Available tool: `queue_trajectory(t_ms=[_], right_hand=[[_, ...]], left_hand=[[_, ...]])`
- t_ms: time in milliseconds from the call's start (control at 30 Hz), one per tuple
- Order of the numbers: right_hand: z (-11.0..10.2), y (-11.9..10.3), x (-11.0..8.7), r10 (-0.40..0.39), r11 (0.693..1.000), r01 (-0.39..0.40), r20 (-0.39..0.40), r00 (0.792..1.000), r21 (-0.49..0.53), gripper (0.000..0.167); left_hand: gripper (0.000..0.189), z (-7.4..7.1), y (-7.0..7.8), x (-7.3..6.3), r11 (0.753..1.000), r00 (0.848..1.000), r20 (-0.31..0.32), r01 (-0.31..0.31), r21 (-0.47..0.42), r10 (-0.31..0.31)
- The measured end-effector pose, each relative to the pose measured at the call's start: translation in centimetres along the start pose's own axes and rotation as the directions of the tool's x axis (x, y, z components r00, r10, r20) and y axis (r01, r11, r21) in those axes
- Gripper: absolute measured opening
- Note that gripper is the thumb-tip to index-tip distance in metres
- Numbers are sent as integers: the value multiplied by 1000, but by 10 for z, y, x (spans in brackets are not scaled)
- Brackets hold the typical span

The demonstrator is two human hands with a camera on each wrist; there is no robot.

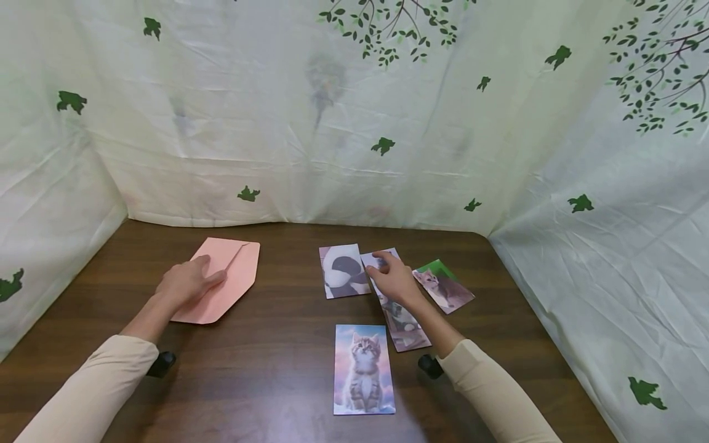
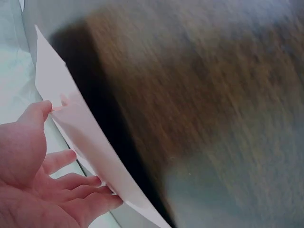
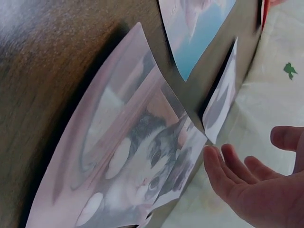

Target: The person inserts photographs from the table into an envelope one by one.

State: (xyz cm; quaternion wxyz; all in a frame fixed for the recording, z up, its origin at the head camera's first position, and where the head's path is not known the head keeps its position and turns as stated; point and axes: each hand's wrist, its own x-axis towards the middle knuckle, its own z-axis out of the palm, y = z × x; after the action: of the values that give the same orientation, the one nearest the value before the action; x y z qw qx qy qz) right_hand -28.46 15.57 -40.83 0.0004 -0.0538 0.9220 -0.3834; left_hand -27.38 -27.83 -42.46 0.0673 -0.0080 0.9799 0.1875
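A pink envelope [image 1: 235, 280] lies on the left of the table with my left hand [image 1: 184, 284] resting on it, thumb and fingers spread apart. In the left wrist view the thumb touches the envelope [image 2: 88, 126] near a fold, and the other fingertips lie along its edge. My right hand [image 1: 394, 280] is over the far end of a long card or overlapping cards [image 1: 407, 326]. The right wrist view shows a grey-and-white kitten on the nearest card [image 3: 109, 147]. There the loosely bent fingers [image 3: 223, 173] are close to its far corner, with nothing between them and the thumb.
Left of the right hand lies a grey-and-white picture card [image 1: 344, 277]. A cat card with a green top [image 1: 445, 289] lies to its right. A sitting-kitten card [image 1: 364, 369] is nearer the front. Pale leaf-print cloth [image 1: 310, 154] hangs behind and beside the brown table [image 1: 266, 357].
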Motion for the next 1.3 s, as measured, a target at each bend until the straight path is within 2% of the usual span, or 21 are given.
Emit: queue_trajectory(t_ms=[233, 500, 900, 1100, 1300], right_hand=[[-1, 1, -2, -20, 1000, 20, -8, 1000, 0, 46], [-4, 2, -3, 12, 1000, -12, 10, 1000, 4, 49], [-13, 10, -4, 14, 1000, -15, 8, 1000, 11, 44], [-19, 11, -4, 28, 1000, -28, -5, 1000, -9, 44], [-27, 14, -5, 45, 999, -45, -4, 999, 6, 45]], left_hand=[[78, 1, 6, -4, 1000, 1000, -1, -17, 8, 17], [75, 4, 16, -4, 997, 997, -6, -75, 19, 75], [66, 12, 47, -7, 981, 980, -46, -192, 33, 194], [60, 18, 62, -6, 968, 966, -61, -252, 22, 253], [60, 20, 74, -6, 969, 968, -50, -247, -10, 246]])
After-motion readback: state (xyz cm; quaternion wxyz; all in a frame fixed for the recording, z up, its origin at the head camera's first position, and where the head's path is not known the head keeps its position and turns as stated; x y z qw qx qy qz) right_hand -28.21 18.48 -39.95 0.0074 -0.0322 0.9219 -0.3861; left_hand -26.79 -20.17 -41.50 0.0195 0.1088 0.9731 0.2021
